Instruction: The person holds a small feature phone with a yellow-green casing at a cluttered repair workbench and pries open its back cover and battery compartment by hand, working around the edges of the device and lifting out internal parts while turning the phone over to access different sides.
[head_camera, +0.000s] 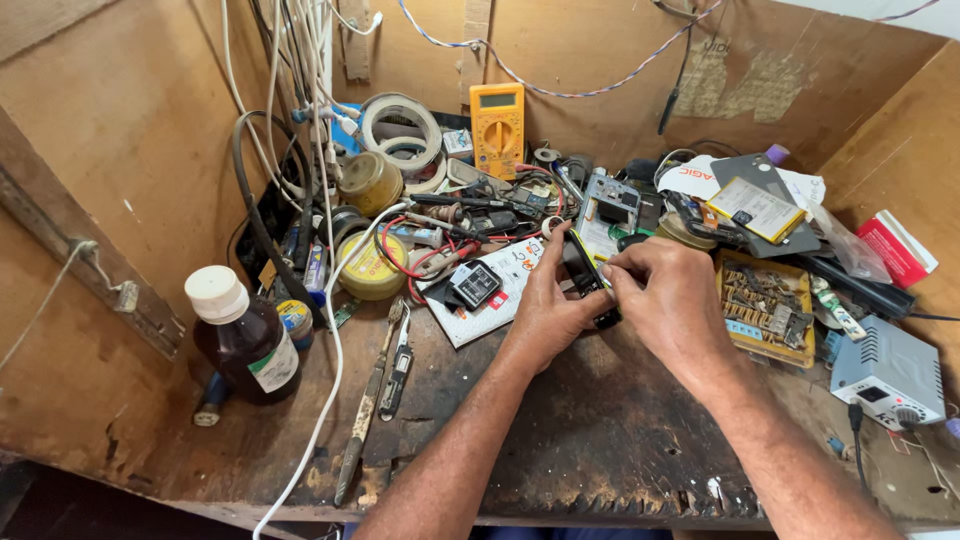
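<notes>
While both hands meet over the middle of the workbench (600, 440), clutter crowds them on every far side: a yellow multimeter (497, 128) leans against the back wall, rolls of tape (402, 132) sit left of it, a round tin (369, 183) and a second yellow-lidded tin (367, 268) lie near the white cables (325, 150). Brown bottle (243, 338) with a white cap stands well off to the left, upright. Tweezers (397, 365) and a worn hand tool (368, 410) lie side by side on the scorched board, between bottle and left forearm. Small black square part (474, 284) rests on a white printed card (495, 290) just beside the left hand. Yellow tray of small metal parts (766, 307) sits just right of the right hand, grey box with a knob (888, 372) further right, red-and-white box (897, 248) behind that. Nothing lies between the camera and the hands. Left hand (548, 305) has its fingers closed around a small black device (588, 278), thumb pressed to its near edge. Right hand (672, 300) pinches the same device from the other side, fingertips together on its top edge. Device is held tilted just above the bench, at centre, touching both hands.
</notes>
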